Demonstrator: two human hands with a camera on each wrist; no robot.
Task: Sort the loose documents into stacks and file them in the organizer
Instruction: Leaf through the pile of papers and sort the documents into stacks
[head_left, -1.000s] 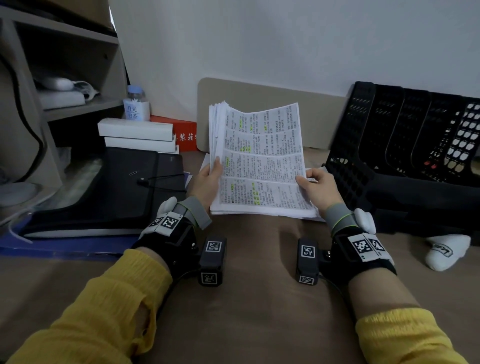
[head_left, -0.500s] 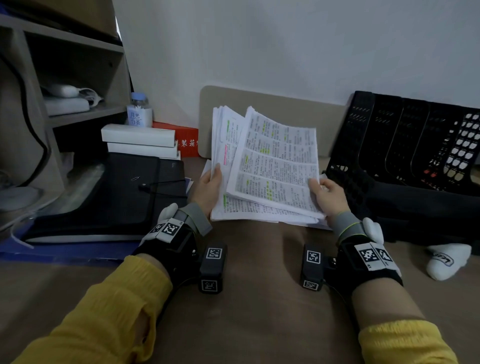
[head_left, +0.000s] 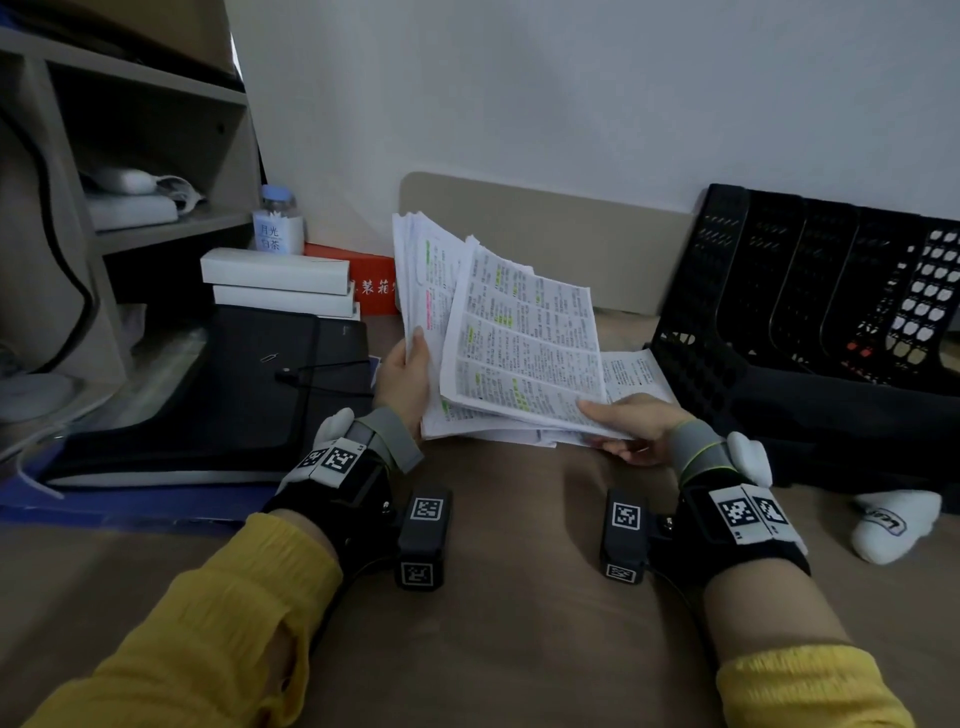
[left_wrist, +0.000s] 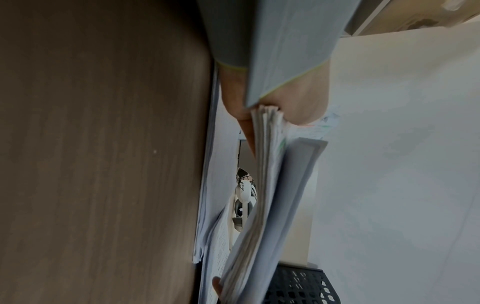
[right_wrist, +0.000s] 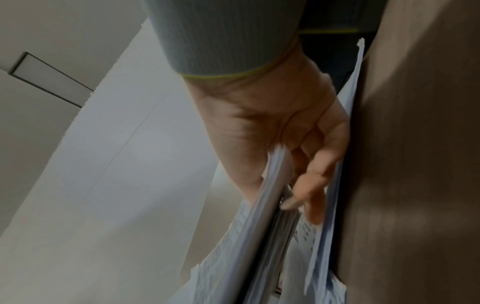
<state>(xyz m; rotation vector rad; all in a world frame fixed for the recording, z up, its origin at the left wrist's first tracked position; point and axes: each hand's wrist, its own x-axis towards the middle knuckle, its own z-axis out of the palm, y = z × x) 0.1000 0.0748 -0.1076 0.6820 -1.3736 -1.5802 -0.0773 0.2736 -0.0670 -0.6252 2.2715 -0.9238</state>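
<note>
Left hand: my left hand (head_left: 405, 382) is holding the back pile of papers (head_left: 423, 291) by its left edge, thumb in front and fingers behind, so this grip is clamped on the pile.
Right hand: my right hand (head_left: 631, 426) is pinching the front bunch of pages (head_left: 524, 338) at its bottom right corner, thumb on top and fingers under, so this grip is clamped too.
Where the papers are: both piles are standing tilted on the brown worktop (head_left: 509, 613), right in front of me, and a few loose sheets (head_left: 636, 374) are lying flat under them.
Organizer: the black organizer (head_left: 810, 291) is waiting on my right, near the papers but not touching my hand.
Step, I think: I am splitting one bunch off the pile.
Doing it well: I am keeping my left thumb firm so the back pile is not sliding down.
Careful: I am pulling the bunch slowly, because thin pages are slipping and bending easily.
</note>
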